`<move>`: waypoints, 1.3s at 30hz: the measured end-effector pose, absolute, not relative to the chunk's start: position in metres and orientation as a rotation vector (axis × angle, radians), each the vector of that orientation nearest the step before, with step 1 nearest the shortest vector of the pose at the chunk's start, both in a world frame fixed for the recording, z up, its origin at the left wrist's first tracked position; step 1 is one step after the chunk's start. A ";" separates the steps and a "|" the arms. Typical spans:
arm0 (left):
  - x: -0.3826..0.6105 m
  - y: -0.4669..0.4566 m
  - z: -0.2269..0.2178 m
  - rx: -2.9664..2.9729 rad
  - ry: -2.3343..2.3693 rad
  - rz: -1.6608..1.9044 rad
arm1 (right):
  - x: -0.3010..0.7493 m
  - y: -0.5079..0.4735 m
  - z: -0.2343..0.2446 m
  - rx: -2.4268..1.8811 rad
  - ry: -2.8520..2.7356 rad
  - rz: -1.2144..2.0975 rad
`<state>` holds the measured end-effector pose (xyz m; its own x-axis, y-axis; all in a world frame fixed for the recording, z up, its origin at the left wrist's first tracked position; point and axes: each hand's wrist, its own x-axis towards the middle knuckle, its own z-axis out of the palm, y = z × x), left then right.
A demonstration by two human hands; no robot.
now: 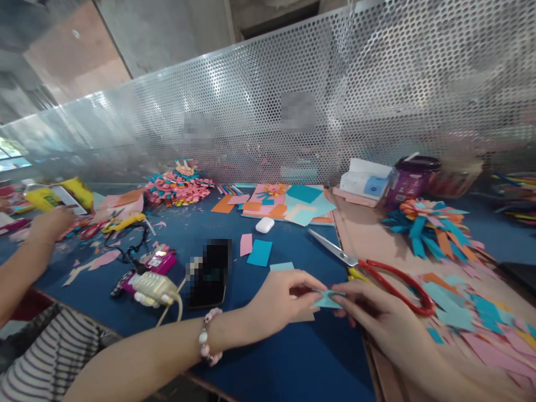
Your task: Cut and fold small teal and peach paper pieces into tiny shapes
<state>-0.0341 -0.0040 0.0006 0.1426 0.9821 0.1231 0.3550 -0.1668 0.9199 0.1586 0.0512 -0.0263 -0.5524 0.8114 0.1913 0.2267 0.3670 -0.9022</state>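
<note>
Between my two hands is a small piece of light blue paper (330, 300), pinched at both ends above the blue tabletop. My left hand (280, 298), with a beaded bracelet on the wrist, grips its left end between thumb and fingers. Thumb and forefinger of my right hand (381, 315) are closed on the right end. Just beyond my right hand lie large scissors (393, 282) with red handles, blades parted slightly. A darker blue paper square (260, 253) and a pink slip (246, 244) lie past my left hand.
A black phone (211, 273) and a power strip with a white plug (153, 287) lie left. Paper scraps (473, 312) and a paper-strip pompom (435, 223) cover the right side. A purple cup (412, 181) stands behind. Another person's hand (58, 222) works far left. Perforated metal (251, 111) closes the back.
</note>
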 end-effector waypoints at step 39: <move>-0.037 -0.007 -0.005 1.611 1.330 0.991 | 0.158 0.047 -0.020 -0.887 -1.944 1.259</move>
<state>-0.0369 -0.0067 -0.0050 0.1383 0.9875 0.0761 0.3550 -0.1211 0.9270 0.1584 0.0473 -0.0201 -0.5600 0.8135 0.1568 0.1897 0.3102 -0.9316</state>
